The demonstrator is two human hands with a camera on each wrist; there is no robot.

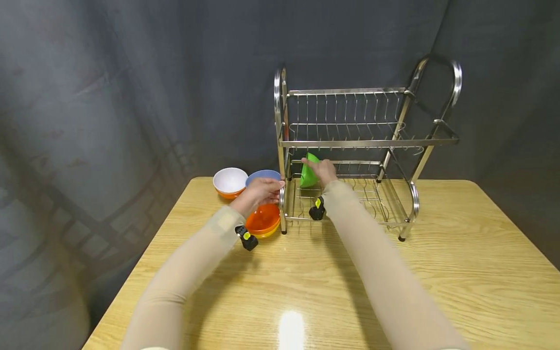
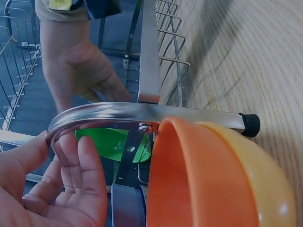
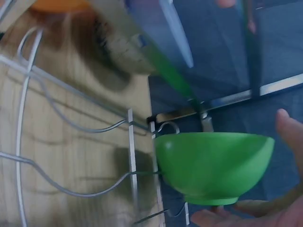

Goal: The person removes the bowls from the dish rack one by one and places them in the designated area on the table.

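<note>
A green bowl (image 1: 308, 177) stands on its side in the lower tier of a two-tier metal dish rack (image 1: 367, 144), near its left end. My right hand (image 1: 324, 171) is beside the bowl. In the right wrist view its fingers are at the foot of the green bowl (image 3: 213, 165), while the thumb is spread away from the rim. My left hand (image 1: 264, 190) holds the rack's curved left front tube between thumb and fingers, as the left wrist view shows. Just below that hand sit an orange bowl (image 1: 262, 218) and a yellow bowl (image 1: 266, 235), nested together.
Left of the rack, a white-lined orange bowl (image 1: 230, 181) and a blue bowl (image 1: 262, 174) stand behind the left hand. The rack rests on a wooden table (image 1: 245, 301). A dark grey curtain (image 1: 175, 87) hangs behind it.
</note>
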